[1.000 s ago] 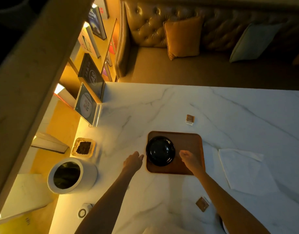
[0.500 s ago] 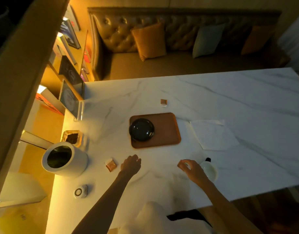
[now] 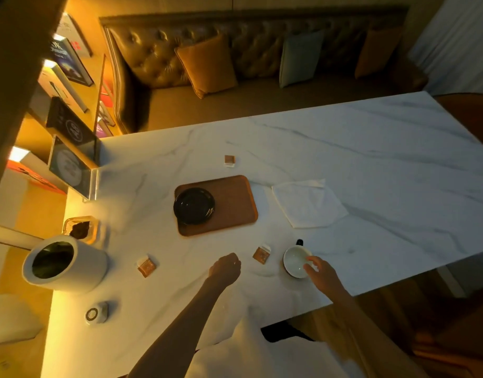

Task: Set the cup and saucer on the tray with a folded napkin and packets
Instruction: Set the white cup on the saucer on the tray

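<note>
A black saucer lies on the left part of the brown wooden tray in the middle of the marble table. A white cup with a dark handle stands near the table's front edge. My right hand touches its near rim with the fingers, and I cannot tell whether it grips the cup. My left hand hovers loosely curled and empty over the table, left of a brown packet. Two more packets lie at the front left and beyond the tray. A white napkin lies unfolded right of the tray.
A white cylindrical container and a small glass dish stand at the table's left edge, with a small round device nearer me. An acrylic sign stands at the far left. A leather sofa with cushions runs behind the table.
My right hand moved from the tray back to the cup near the front edge and now touches its rim. My left hand stayed low. The view pulled back and shifted right.
</note>
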`<move>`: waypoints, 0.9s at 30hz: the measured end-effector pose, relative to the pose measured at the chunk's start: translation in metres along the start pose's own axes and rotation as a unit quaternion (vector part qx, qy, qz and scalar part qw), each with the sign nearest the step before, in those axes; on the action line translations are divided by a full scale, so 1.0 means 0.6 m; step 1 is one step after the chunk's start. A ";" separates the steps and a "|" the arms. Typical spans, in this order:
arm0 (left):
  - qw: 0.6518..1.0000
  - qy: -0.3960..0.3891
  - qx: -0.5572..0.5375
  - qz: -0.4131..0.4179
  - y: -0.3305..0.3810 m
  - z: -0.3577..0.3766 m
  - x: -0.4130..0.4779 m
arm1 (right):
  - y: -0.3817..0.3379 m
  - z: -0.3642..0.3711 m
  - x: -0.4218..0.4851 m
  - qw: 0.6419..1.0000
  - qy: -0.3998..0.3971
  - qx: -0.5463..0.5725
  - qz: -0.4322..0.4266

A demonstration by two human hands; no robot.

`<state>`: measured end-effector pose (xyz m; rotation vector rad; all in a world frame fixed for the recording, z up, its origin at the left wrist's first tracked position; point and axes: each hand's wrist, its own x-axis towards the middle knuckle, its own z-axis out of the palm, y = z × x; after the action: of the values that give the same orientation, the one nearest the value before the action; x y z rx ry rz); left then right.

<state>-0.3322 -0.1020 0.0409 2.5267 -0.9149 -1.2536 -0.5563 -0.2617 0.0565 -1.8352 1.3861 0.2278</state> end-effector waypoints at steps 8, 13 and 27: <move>0.998 -0.012 -0.063 -0.010 0.131 0.050 0.010 | 0.033 -0.056 0.064 0.997 -0.070 0.005 0.020; 0.995 -0.016 -0.097 -0.018 0.189 0.090 0.022 | 0.042 -0.066 0.099 0.991 -0.134 -0.018 0.013; 0.977 -0.010 -0.194 -0.084 0.243 0.149 0.072 | 0.049 -0.069 0.158 0.956 -0.234 -0.154 -0.087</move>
<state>-0.4466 -0.2340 0.0160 2.3156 -0.4111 -1.3537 -0.5589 -0.3609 0.0151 -1.9732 0.8893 0.7682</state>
